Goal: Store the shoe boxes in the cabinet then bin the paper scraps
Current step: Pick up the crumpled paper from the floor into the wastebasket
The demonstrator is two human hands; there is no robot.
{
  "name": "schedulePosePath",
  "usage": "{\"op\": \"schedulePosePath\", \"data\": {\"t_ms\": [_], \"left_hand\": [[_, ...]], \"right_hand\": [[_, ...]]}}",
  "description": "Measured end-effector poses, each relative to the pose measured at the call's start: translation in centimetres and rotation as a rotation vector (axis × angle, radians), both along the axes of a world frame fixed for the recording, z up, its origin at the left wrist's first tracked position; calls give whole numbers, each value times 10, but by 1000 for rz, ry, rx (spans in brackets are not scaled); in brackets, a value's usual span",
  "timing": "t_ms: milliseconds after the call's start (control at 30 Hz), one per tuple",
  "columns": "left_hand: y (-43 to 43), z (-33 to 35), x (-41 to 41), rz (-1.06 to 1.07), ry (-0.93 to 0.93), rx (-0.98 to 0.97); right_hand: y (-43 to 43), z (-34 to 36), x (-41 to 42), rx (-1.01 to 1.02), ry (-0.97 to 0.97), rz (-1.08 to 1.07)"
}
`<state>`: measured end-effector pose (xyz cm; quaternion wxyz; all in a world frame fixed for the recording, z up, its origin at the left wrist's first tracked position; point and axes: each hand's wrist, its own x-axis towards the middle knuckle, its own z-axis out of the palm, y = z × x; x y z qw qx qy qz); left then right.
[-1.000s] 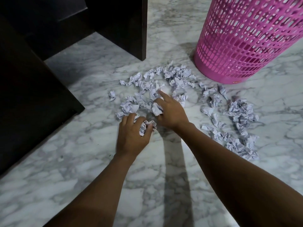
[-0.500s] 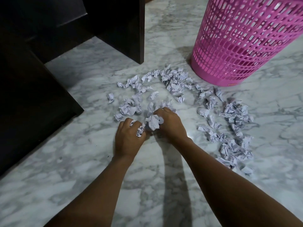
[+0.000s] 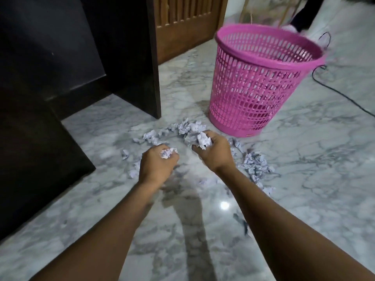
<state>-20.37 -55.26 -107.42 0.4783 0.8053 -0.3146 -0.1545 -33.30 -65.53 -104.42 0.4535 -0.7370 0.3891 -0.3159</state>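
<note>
Crumpled white paper scraps (image 3: 187, 127) lie scattered on the marble floor in front of a pink slatted plastic bin (image 3: 257, 82). My left hand (image 3: 157, 166) is closed around a paper ball that shows between thumb and fingers. My right hand (image 3: 215, 152) grips a larger wad of paper, raised a little off the floor, just left of the bin's base. More scraps (image 3: 256, 166) lie in a heap to the right of my right wrist. No shoe boxes are in view.
A dark cabinet (image 3: 50, 57) fills the left side, its panel edge reaching the floor near the scraps. A slatted wooden door (image 3: 186, 21) stands behind. A black cable (image 3: 334, 90) runs along the floor right of the bin. A person's leg shows at top right.
Both hands have closed on paper and lifted off the floor. My view has tilted up, so the whole bin and the wooden door now show.
</note>
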Motion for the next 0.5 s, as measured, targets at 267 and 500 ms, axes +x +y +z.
{"op": "schedulePosePath", "data": {"t_ms": [267, 500], "left_hand": [[-89, 153, -29, -42, -68, -270], [-202, 241, -60, -128, -56, -341]], "right_hand": [[-84, 162, -31, -202, -125, 21], [-161, 227, -69, -126, -312, -102]]}}
